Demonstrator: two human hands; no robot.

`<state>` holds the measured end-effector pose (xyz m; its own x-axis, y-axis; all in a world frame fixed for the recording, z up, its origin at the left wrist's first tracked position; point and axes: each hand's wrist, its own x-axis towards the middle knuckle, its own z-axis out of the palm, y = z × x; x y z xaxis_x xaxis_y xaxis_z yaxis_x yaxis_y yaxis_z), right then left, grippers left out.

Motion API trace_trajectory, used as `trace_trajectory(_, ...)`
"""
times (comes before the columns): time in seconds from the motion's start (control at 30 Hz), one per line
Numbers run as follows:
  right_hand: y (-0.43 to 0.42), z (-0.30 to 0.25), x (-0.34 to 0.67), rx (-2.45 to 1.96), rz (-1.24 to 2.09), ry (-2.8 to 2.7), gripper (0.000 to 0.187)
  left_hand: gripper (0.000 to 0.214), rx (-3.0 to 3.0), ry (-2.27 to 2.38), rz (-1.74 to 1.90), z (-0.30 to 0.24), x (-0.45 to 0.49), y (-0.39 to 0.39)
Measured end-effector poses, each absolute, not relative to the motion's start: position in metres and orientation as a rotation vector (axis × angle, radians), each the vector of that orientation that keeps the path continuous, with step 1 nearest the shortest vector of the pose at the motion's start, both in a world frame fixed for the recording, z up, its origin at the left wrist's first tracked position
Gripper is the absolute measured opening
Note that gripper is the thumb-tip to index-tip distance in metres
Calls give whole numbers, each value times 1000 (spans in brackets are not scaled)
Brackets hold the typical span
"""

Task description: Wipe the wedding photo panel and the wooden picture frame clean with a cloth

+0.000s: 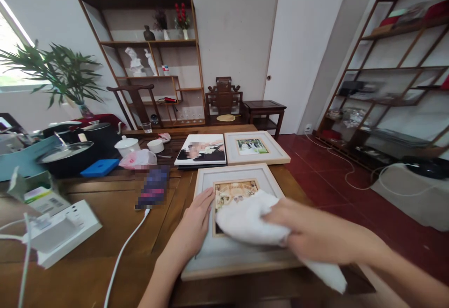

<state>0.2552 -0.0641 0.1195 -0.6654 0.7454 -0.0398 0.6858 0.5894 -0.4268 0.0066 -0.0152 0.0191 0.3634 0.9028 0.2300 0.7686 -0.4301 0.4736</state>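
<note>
A light-wood picture frame [242, 252] with a small printed photo [224, 187] behind its pane lies flat on the wooden table in front of me. My left hand [196, 219] rests on its left side, fingers stretched out flat over the edge. In my right hand [298, 226] is a bunched white cloth [245, 219], pressed over the lower right of the photo and partly hiding it. One end of the cloth hangs below my right hand, near the frame's lower right corner. The right hand is slightly blurred.
Beyond lie a second framed photo [280, 157] and a white-edged photo panel [200, 151]. To the left are a phone [153, 188] on a white cable [126, 242], a power strip [70, 238], an opened box [44, 195], a blue box [100, 167] and a dark pan [66, 160].
</note>
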Motion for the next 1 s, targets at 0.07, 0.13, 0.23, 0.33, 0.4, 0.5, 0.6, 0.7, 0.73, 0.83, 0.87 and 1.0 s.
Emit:
trace_trajectory(0.07,-48,131,288,-1284,351,-2514,22,43,2332,1488,679,19,7,-16)
trace_trajectory(0.13,-32,138,312,-1383,21,-2424,14,43,2322,1497,671,20,8,-16)
trace_trajectory(0.23,-11,139,324,-1478,-444,-2297,19,43,2309,1509,661,21,8,-17)
trace_trajectory(0.33,2,122,311,-1428,-641,-2290,39,43,2316,1499,675,21,7,-18)
trace_trajectory(0.4,9,103,295,-1382,-619,-2405,46,42,2324,1487,694,20,6,-18)
trace_trajectory(0.5,20,75,272,-1361,-450,-2622,54,42,2328,1473,719,17,5,-17)
trace_trajectory(0.6,29,58,259,-1392,-282,-2656,60,41,2335,1465,735,17,6,-16)
trace_trajectory(0.7,31,55,255,-1421,-203,-2660,56,41,2331,1470,733,19,7,-16)
trace_trajectory(0.73,28,56,254,-1417,-184,-2678,55,41,2327,1471,733,20,7,-16)
trace_trajectory(0.83,6,59,255,-1398,-97,-2734,55,41,2330,1459,732,21,7,-16)
trace_trajectory(0.87,-6,61,255,-1393,-57,-2747,54,41,2332,1456,732,21,7,-16)
trace_trajectory(1.0,-65,75,256,-1336,142,-2811,52,41,2351,1449,750,18,6,-16)
